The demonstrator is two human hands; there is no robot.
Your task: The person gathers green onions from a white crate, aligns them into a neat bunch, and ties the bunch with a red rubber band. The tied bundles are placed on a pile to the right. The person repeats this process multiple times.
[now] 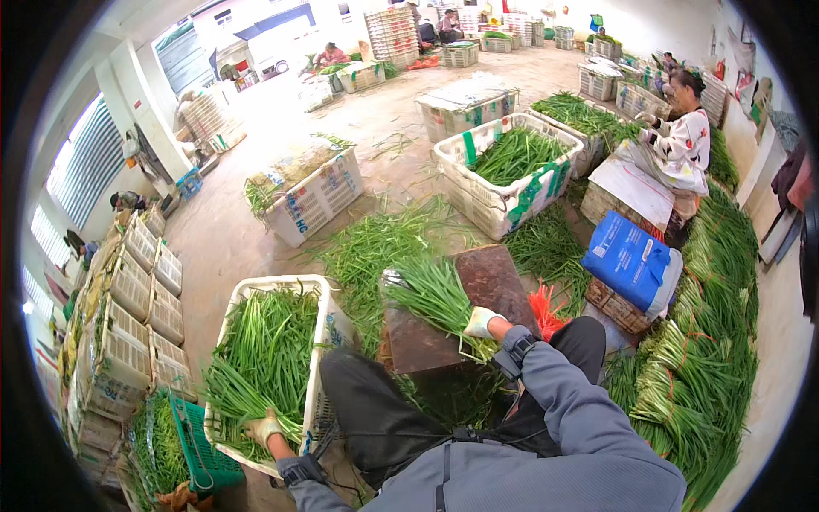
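Observation:
My gloved right hand (481, 322) is closed around the stem end of a bunch of leafy greens (435, 294), which look like garlic chives. The leaves fan out toward the far left across a dark, worn work block (416, 345) between my knees. Down to the left, my gloved left hand (262, 430) grips a handful of the same long greens (240, 390) at the near end of a white plastic crate (325, 320). Loose greens (272, 333) fill that crate. Its fingertips are partly hidden by leaves.
Tied bundles (672, 377) are piled along the right wall. Red strings (544, 310) lie beside the block; a blue bag (630, 256) is to its right. Loose leaves (377, 249) cover the floor ahead, before another white crate (512, 185). A co-worker (688, 128) sits at far right.

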